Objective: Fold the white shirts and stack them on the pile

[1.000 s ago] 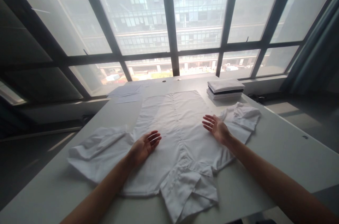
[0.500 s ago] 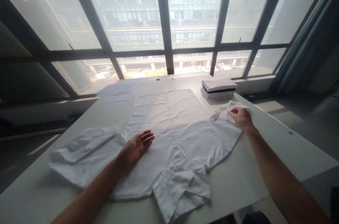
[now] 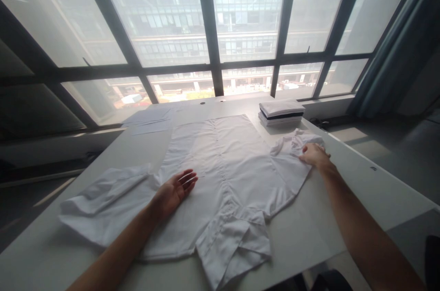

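A white shirt [image 3: 223, 162] lies spread flat on a grey table [image 3: 364, 185], with its collar [image 3: 233, 240] toward me. My left hand [image 3: 173, 190] rests on its edge on the shirt's left side, fingers stretched out and holding nothing. Beside it the left sleeve [image 3: 110, 190] lies bunched toward the table's left. My right hand [image 3: 315, 156] lies palm down on the crumpled right sleeve [image 3: 292, 144], and its fingers close on the cloth.
A stack of folded white garments [image 3: 281, 112] sits at the table's far right, just beyond the right sleeve. Sheets of paper [image 3: 151, 121] lie at the far left. Large windows stand behind the table, and a curtain [image 3: 395, 52] hangs on the right.
My right hand left the shirt's body, reached out to the right sleeve and took hold of it. The left hand stayed where it was.
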The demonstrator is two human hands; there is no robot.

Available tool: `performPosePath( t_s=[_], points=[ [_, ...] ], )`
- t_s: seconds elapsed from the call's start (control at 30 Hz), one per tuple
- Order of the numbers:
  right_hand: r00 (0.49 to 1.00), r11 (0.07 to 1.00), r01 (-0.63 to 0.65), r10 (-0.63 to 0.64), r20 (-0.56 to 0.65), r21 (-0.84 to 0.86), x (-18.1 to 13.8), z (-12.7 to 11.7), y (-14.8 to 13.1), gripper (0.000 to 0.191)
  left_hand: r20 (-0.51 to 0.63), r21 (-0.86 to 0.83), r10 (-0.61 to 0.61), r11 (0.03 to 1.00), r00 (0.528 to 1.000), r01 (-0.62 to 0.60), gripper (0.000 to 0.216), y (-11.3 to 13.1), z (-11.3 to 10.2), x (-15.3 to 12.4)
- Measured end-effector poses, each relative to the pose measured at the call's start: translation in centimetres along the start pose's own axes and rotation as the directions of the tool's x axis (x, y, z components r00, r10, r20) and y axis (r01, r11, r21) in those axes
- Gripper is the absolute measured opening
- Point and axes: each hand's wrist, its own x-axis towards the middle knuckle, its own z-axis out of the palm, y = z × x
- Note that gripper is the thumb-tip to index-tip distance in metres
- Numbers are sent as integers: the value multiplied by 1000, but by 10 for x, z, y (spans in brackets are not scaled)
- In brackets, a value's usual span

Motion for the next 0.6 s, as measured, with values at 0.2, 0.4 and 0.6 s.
performPosePath(
  t_s=[0.2,0.4,0.6],
  points=[
    [996,999,49,-48,76,-5,4,1,7,24,-3,-3,-5,1000,1000,5,34,0,0,-1],
    [990,993,122,-122,76,11,8,2,11,21,3,-9,-10,1000,1000,10,38,-1,-2,1],
    [999,995,11,-14,30,98,3,-9,4,5,0,12,-1,1000,1000,1,38,0,0,-3]
  ],
)
